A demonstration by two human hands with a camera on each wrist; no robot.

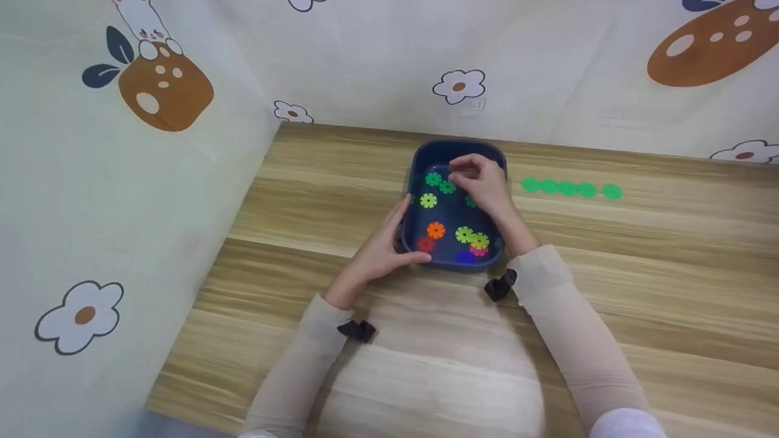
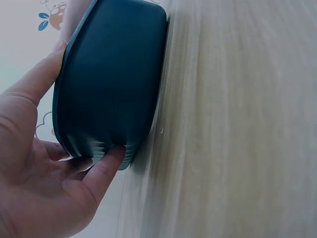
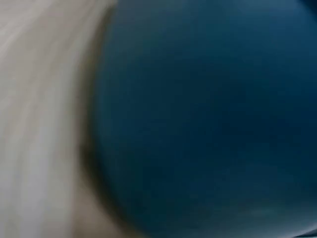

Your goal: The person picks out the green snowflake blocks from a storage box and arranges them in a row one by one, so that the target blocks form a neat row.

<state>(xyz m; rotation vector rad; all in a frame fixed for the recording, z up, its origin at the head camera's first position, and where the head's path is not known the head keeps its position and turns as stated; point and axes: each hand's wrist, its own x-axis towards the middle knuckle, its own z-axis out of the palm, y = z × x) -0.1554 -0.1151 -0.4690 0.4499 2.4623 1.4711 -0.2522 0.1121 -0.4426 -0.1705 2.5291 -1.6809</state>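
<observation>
A dark blue plastic bin (image 1: 409,222) holds several notched plastic discs: green (image 1: 433,179), yellow-green (image 1: 428,201), orange (image 1: 436,230), red (image 1: 426,244), pink and blue. My left hand (image 1: 384,246) grips the bin's near left corner, thumb at the rim and fingers along the outer side. The left wrist view shows this hand (image 2: 54,178) against the bin's outer wall (image 2: 111,74). Over the far right part of the bin is my right hand (image 1: 485,184), fingers bent, with thumb and index tips a little apart above a green disc (image 1: 447,187). Nothing shows between them.
Right of the bin, several green discs (image 1: 568,188) lie in a joined row on the wooden table (image 1: 608,274), with a single green disc (image 1: 612,191) just beyond. A patterned cloth wall (image 1: 377,67) rises behind the table and on its left. The right wrist view is blurred.
</observation>
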